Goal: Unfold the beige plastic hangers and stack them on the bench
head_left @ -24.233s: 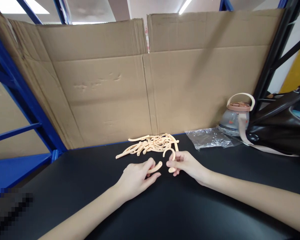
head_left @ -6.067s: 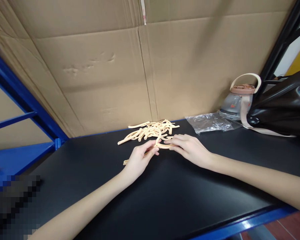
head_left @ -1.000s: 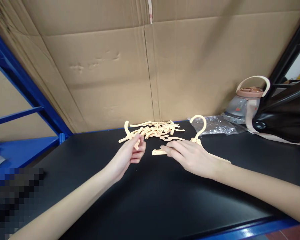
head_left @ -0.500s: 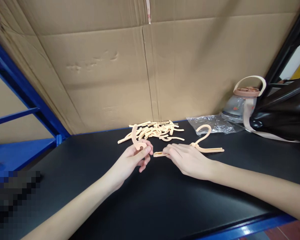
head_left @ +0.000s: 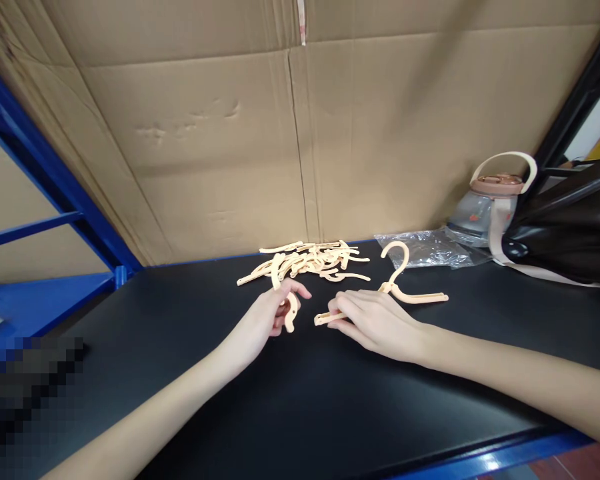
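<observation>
My left hand (head_left: pixel 270 317) is closed round a peach plastic hook piece (head_left: pixel 289 312), whose curved end sticks out below the fingers. My right hand (head_left: pixel 375 319) pinches a straight peach arm piece (head_left: pixel 324 318) that lies on the black table (head_left: pixel 300 400). The two pieces sit a short gap apart. A pile of several loose peach hanger parts (head_left: pixel 305 261) lies just beyond both hands. An assembled small peach hanger (head_left: pixel 405 283) rests on the table right of my right hand.
A tall cardboard sheet (head_left: pixel 290 133) stands behind the table. A crumpled clear plastic bag (head_left: pixel 425 250), a water bottle with a strap (head_left: pixel 490 203) and a black bag (head_left: pixel 565 227) sit at the back right. Blue shelf framing (head_left: pixel 45 193) runs along the left.
My left hand has turned the hook piece so its curve points down and moved it toward the right hand. My right hand has drawn the straight piece slightly nearer; the assembled hanger lies still.
</observation>
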### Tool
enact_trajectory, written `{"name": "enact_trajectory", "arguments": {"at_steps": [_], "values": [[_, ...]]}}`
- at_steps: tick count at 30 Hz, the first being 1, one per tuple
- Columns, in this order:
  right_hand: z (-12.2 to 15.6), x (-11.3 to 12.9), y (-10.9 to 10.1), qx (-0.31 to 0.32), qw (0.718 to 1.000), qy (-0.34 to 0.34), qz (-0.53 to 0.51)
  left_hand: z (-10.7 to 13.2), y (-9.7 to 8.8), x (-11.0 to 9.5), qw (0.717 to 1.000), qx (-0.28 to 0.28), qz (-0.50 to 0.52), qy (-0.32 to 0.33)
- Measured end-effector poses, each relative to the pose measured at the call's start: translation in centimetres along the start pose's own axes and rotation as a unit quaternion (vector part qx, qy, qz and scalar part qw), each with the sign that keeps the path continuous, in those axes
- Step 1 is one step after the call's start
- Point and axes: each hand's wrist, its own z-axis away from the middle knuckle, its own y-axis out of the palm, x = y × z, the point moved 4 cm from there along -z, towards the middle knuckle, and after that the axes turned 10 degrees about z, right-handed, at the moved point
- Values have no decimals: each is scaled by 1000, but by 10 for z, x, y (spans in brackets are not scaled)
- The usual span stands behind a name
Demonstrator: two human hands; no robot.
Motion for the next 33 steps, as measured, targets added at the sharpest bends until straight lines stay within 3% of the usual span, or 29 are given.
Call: {"name": "enact_trajectory", "arguments": {"at_steps": [5, 15, 24, 29, 33], "values": [[0, -2, 2, 4, 1000, 0, -12, 5, 4, -1, 999, 34, 8, 28], [-1, 1, 3, 27, 1000, -5, 3, 4, 0, -1, 998, 53, 36, 21], [-1, 2, 7, 84, 996, 2, -23, 3, -2, 4, 994, 45, 94, -8], [-1, -1, 7, 85, 996, 9, -35, 2, -1, 3, 983, 53, 174, 2], [-1, -1, 5, 88, 995, 10, -39, 3, 1, -3, 980, 28, 197, 7]]}}
